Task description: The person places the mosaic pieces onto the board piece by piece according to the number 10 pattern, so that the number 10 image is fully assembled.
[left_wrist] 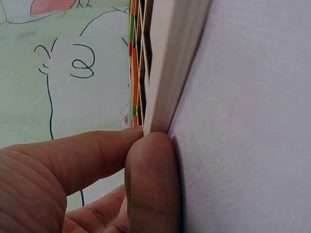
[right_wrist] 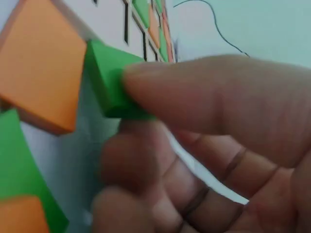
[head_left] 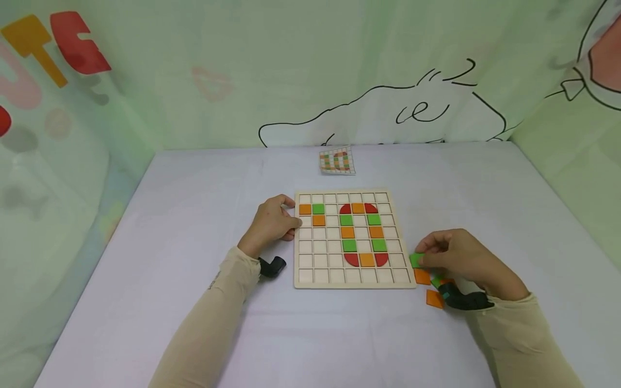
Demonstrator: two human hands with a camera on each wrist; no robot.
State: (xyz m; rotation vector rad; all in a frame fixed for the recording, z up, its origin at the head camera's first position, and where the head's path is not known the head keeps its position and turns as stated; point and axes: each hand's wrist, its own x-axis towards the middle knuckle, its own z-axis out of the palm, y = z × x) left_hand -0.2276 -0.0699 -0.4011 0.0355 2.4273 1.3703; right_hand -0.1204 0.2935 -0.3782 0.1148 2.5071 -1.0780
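A square wooden grid board (head_left: 317,276) lies on the table. Red quarter-round pieces and orange and green squares form a ring in its cells; two orange squares (head_left: 304,209) and one green square (head_left: 317,208) sit at upper left. My left hand (head_left: 271,221) holds the board's left edge between thumb and finger, seen close in the left wrist view at the board's pale side (left_wrist: 170,73). Beyond the lower right edge, my right hand (head_left: 458,258) pinches a green square tile (right_wrist: 109,82) between thumb and fingers, with its other fingers curled beneath.
Beside the right hand lie loose orange tiles (head_left: 434,299) and a partly hidden green tile (head_left: 436,282). A small printed pattern card (head_left: 337,160) rests behind the board. The white table (head_left: 194,178) meets a printed green cloth backdrop (head_left: 218,54) at the rear.
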